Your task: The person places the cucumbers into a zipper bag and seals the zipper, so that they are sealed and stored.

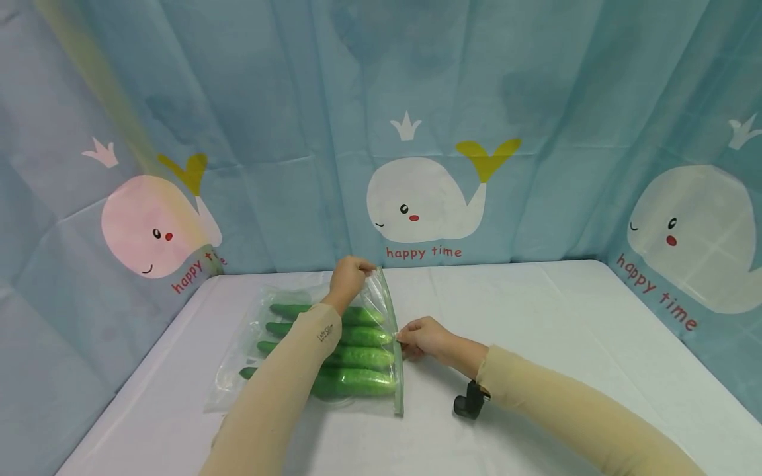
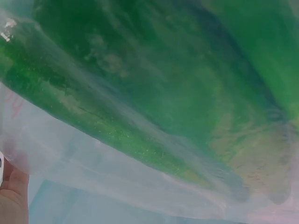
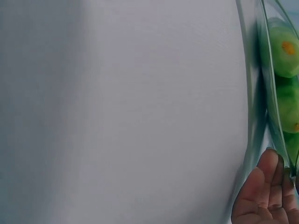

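A clear zip bag (image 1: 229,380) lies flat on the table with several green cucumbers (image 1: 360,382) side by side inside it. Its green-edged zip strip (image 1: 399,396) faces right. My left hand (image 1: 347,283) pinches the far corner of that edge, its forearm crossing over the bag and hiding part of the cucumbers. About midway along the strip, my right hand (image 1: 427,337) pinches the edge between thumb and fingers. In the right wrist view, the cucumber ends (image 3: 286,49) show behind the bag's edge, near the right hand's fingers (image 3: 268,163). Plastic and cucumbers fill most of the left wrist view.
A white cloth covers the table (image 1: 536,317). Blue curtains (image 1: 286,132) printed with whales hang behind it and along both sides. A small black camera (image 1: 470,401) is strapped under the right wrist.
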Demonstrator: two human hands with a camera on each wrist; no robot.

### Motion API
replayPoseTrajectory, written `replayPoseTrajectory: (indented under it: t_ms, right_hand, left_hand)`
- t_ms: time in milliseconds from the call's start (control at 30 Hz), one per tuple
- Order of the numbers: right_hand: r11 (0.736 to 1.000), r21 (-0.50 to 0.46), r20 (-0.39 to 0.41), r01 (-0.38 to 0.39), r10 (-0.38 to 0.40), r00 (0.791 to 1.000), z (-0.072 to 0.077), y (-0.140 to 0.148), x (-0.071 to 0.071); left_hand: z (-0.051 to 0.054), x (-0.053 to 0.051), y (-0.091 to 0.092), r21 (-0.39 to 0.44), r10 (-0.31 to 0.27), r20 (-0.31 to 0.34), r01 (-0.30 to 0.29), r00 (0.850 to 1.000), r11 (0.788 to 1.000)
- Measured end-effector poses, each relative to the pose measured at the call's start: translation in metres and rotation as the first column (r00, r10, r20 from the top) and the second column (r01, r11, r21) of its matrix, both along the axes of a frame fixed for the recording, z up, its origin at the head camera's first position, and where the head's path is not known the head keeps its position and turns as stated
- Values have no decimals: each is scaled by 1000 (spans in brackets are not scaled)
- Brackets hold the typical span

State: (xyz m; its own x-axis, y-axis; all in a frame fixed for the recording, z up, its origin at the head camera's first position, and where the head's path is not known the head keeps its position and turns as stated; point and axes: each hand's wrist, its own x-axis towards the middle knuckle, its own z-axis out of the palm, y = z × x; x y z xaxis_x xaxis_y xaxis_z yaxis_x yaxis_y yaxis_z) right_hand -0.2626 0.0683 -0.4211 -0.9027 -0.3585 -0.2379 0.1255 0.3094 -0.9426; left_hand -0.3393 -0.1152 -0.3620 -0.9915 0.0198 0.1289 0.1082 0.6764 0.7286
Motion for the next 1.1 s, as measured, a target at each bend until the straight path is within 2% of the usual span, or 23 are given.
replayPoseTrajectory:
  t_ms: [333,633,967,1100]
  right_hand:
    - [999,-30,-6,-30,30,1000,-2,2,8]
    - [999,-21,6,-45,45,999,-2,2,16]
    - [997,-25,10,-72,73,997,0,3,30]
    - [996,-15,7,-83,83,996,-2,3,37]
  left_hand:
    - [1,2,1,7,-2,7,2,1000,1000]
    - [2,0,-4,55,-9,12,8,1000,998]
    - [5,0,-8,91,-13,45,9,999,996]
    - [6,0,-11,87,-16,36,13,999,996]
